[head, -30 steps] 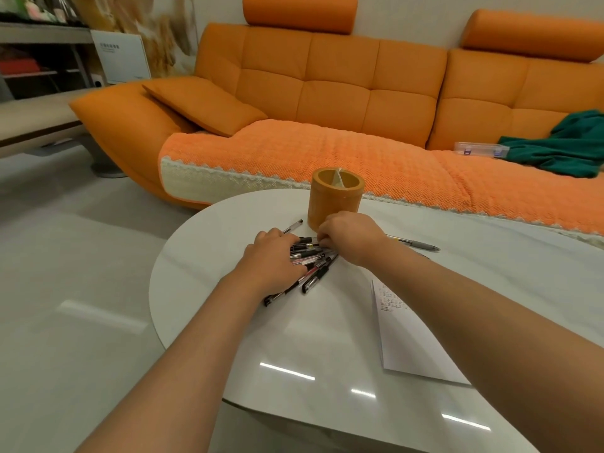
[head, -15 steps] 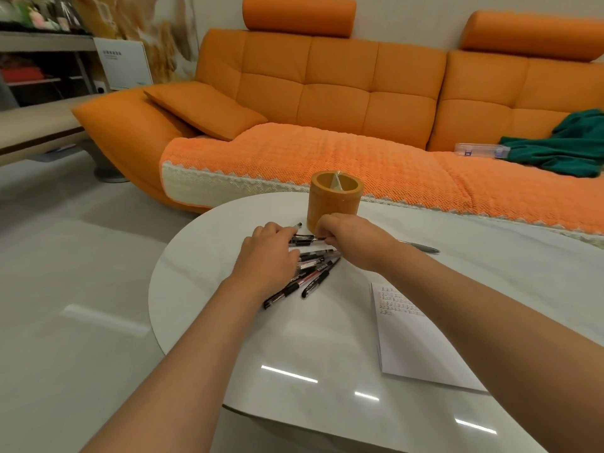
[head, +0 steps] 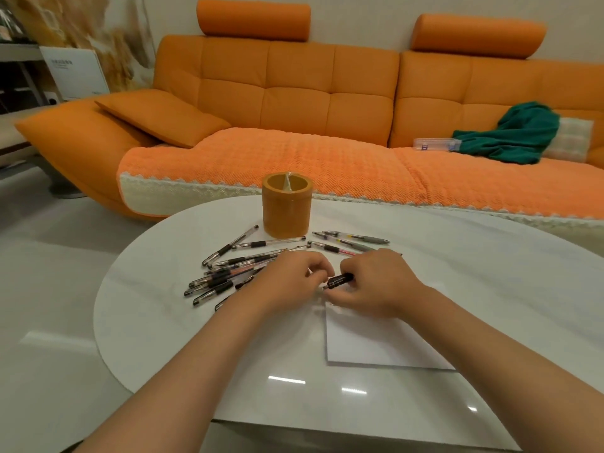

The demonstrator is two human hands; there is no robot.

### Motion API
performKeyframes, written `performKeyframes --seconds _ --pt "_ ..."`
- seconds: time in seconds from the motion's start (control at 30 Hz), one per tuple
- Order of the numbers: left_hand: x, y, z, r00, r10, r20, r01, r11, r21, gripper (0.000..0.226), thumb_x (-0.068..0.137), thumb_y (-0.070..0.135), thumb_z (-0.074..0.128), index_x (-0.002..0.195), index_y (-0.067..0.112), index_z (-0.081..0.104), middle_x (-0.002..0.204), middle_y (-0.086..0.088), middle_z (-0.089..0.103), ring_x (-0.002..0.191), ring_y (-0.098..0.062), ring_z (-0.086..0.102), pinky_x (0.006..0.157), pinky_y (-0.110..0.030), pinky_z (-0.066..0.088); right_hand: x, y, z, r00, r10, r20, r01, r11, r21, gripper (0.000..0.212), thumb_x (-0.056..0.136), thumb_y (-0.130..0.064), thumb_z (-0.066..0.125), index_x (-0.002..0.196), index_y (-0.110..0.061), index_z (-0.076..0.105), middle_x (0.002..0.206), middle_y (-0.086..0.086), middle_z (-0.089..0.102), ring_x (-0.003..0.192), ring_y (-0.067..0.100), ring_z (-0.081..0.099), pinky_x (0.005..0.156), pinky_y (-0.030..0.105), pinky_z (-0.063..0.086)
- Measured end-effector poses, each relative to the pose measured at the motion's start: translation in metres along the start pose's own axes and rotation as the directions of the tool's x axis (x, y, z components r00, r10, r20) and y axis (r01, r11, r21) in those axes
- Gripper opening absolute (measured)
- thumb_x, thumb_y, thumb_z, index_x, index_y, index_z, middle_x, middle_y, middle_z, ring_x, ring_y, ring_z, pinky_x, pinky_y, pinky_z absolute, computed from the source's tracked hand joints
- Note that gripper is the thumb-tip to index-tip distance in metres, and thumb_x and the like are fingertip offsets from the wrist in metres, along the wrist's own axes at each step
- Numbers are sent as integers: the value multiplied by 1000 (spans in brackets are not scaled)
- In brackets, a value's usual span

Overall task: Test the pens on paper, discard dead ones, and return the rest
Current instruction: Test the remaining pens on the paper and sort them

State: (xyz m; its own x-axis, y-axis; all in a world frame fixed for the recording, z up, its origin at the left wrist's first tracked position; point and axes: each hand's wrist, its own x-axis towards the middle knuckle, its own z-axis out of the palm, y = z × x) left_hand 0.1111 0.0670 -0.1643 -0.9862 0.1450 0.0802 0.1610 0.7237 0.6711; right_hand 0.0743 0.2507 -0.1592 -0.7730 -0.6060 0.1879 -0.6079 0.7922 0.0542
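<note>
- The paper [head: 376,341] lies flat toward the near rim of the surface [head: 196,338], and its far edge runs under the hands. The test stroke probably belongs on that far strip. The sheet looks light enough to slide, so one hand should pin it while the other writes.
- The right hand [head: 376,286] has its fingers curled round the black barrel of a pen [head: 340,280], held just above the sheet's far edge. The left hand [head: 294,282] pinches the pen's other end in its fingertips. This looks like uncapping, so pull straight along the barrel and keep the cap in the left hand for refitting.
- Bare surface lies on both sides of the sheet, giving the forearms room.
- The pile of pens [head: 228,273] is just beside the left hand and spreads toward the curved left rim. A nudged pen could roll off onto the floor, so keep that elbow in.
- A few more pens [head: 353,240] lie beyond the right hand.
- The pen holder [head: 287,209] stands upright between the two groups, near the far rim, with its top open. The way to it passes over the loose pens.
- The sofa [head: 294,93] sits close behind that rim.
</note>
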Motion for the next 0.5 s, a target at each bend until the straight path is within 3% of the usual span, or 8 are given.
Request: performKeyframes --seconds 0.23,0.5 --pt "11 6 23 991 132 25 -133 939 316 25 99 28 56 122 31 66 121 13 54 119 -8 43 99 -32 42 -25 22 9 993 112 -42 -111 993 25 55 80 -67 49 57 -18 43 49 2 45 49 15 37 47 30 23" --pt "21 0 28 990 131 53 -142 924 354 28 99 35 55 125 34 64 119 14 52 117 -8 42 94 -30 38 -16 30 14 990 108 -87 -99 989 108 52 74 -66 41 57 -16 46 48 2 43 47 16 34 46 29 21"
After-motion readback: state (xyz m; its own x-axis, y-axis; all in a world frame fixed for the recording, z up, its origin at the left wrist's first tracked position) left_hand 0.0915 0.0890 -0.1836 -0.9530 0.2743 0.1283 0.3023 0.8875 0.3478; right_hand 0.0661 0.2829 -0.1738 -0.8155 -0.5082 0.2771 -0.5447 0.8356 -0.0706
